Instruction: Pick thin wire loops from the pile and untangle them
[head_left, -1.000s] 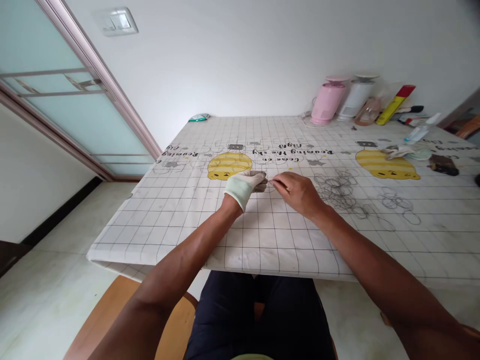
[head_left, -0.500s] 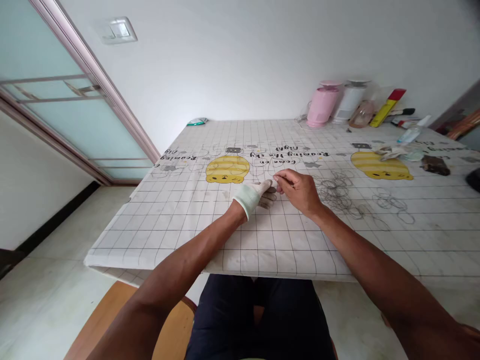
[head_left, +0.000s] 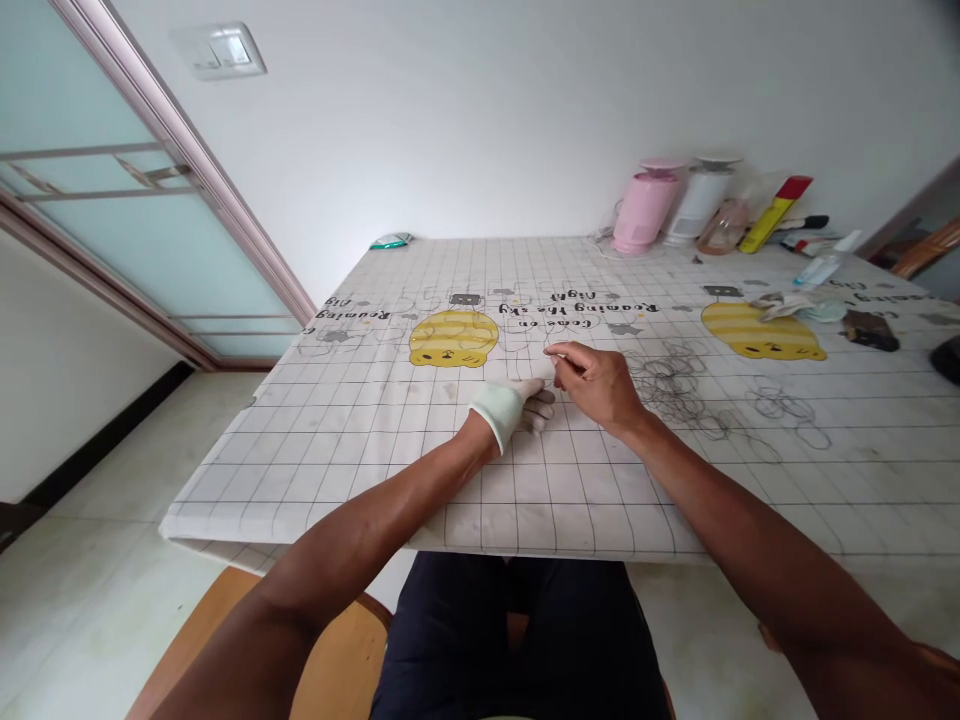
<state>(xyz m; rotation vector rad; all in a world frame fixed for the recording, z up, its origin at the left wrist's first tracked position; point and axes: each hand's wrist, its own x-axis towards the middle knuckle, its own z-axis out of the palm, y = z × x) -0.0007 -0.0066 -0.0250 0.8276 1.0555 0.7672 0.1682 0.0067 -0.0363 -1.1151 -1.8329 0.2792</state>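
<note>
My left hand point(head_left: 517, 402), in a pale glove with a light green cuff, is above the middle of the checked tablecloth point(head_left: 360, 430). Its fingers are curled, thumb towards the index finger; anything in them is too fine to make out. Close by on the right, my bare right hand point(head_left: 596, 385) has thumb and index finger drawn together, and what they pinch is too thin to name. Just right of that hand lies a tangle of thin dark wire-like loops point(head_left: 671, 385). A smaller cluster of loops point(head_left: 780, 400) lies farther right.
Along the wall stand a pink device point(head_left: 643, 212), a white device point(head_left: 699, 205) and a yellow-and-red box point(head_left: 776, 215). A clear bottle point(head_left: 823, 265) and a dark brown object point(head_left: 870, 330) are at right. A green-and-white packet point(head_left: 391, 241) lies at the far left corner.
My left hand has dropped slightly towards me, and its fingers have curled more. The right hand stays nearly in place, its fingertips now a little apart from the glove.
</note>
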